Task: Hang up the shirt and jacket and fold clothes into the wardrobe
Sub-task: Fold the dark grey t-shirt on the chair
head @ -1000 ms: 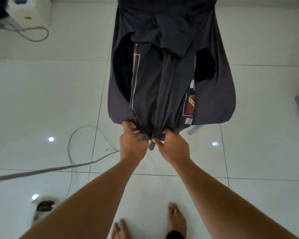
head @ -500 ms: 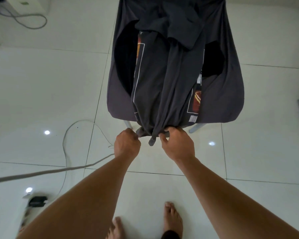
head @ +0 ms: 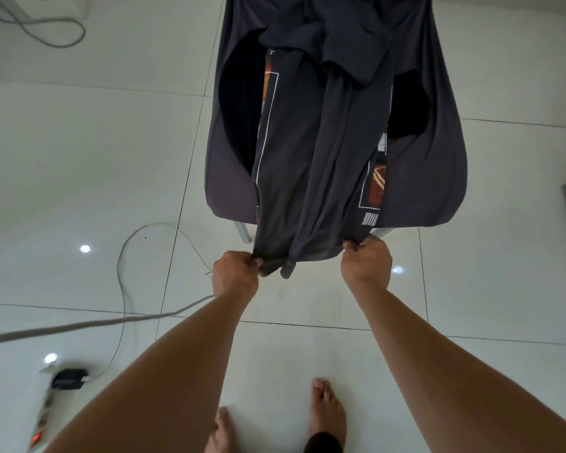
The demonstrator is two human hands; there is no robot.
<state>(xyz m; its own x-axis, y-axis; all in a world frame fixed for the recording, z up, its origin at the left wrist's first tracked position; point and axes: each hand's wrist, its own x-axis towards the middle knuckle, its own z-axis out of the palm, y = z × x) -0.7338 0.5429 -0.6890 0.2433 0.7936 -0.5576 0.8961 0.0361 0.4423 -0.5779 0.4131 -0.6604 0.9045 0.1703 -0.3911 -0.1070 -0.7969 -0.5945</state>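
A dark grey T-shirt point(head: 321, 165) with an orange and white print lies lengthwise over a table draped in dark cloth, its sides folded inward. My left hand point(head: 234, 276) pinches the near left corner of the shirt's edge. My right hand point(head: 366, 261) pinches the near right corner. Both hold that edge just past the table's near end, above the floor. The shirt's far part is bunched at the top of the view.
The table cover point(head: 432, 178) hangs over both sides, with a metal leg point(head: 242, 230) showing under it. A grey cable point(head: 121, 289) loops across the white tiled floor to a power strip point(head: 49, 407) at the lower left. My bare feet point(head: 327, 416) stand below.
My hands were close together at the middle of the shirt's near edge. They have slid apart along that edge, the left going left and the right going right, spreading the cloth.
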